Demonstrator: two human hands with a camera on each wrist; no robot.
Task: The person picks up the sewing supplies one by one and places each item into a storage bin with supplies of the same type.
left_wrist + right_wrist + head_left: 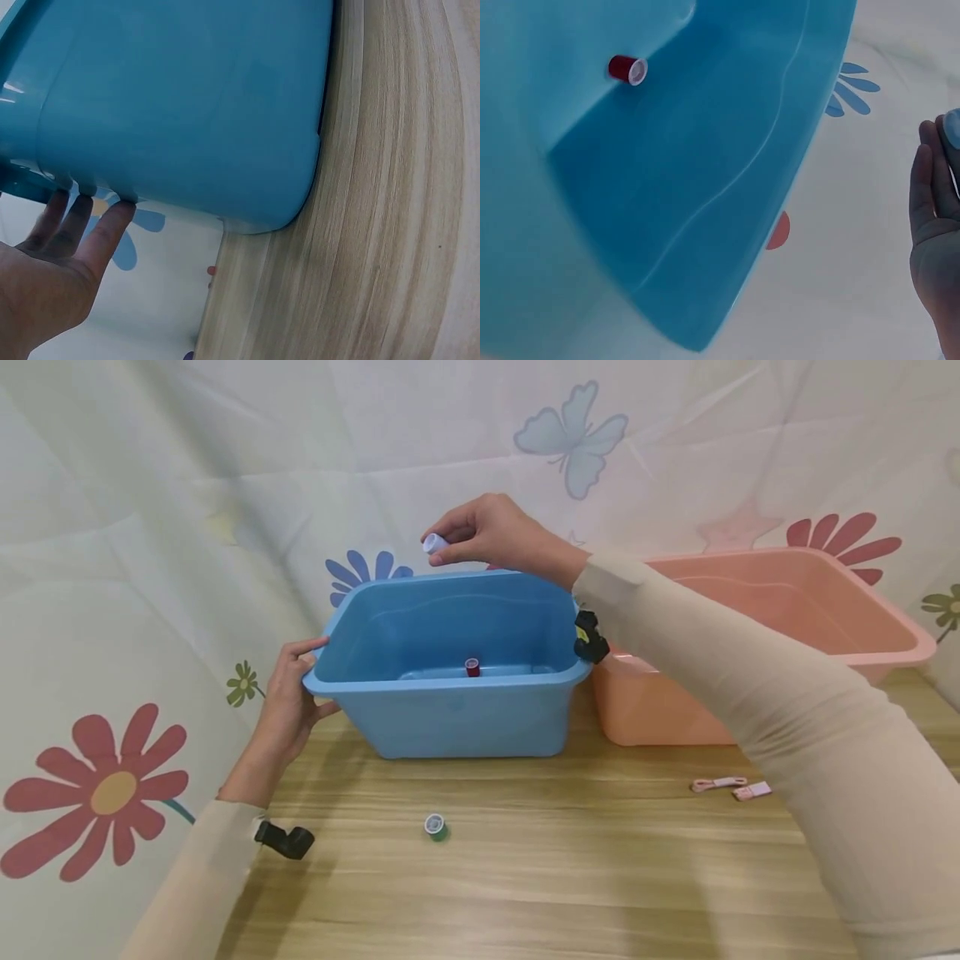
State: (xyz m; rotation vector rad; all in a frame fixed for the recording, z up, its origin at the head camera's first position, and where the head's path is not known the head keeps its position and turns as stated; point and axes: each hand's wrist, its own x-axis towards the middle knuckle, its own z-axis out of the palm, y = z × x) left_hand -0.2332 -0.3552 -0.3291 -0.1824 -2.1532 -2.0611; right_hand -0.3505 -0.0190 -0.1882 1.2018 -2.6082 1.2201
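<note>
My right hand (498, 535) is raised above the back rim of the blue tub (453, 718), pinching a small white spool-like cylinder (433, 544) between thumb and fingers. In the right wrist view that white cylinder (952, 127) shows at the frame's edge. At the tub's left end, my left hand (287, 693) touches the rim and corner. The left wrist view shows its extended fingers (105, 236) against the outer wall. Inside the tub lies a small red cylinder (622, 68) with a white end. A green one (436, 827) with a white top stands on the table before the tub.
A pink tub (660, 710) stands right of the blue one, partly behind my right sleeve. Nearby on the wooden table (540, 868) lie a pink looped band (717, 783) and a small pink-and-white piece (752, 791). A flower-printed curtain (225, 485) hangs behind.
</note>
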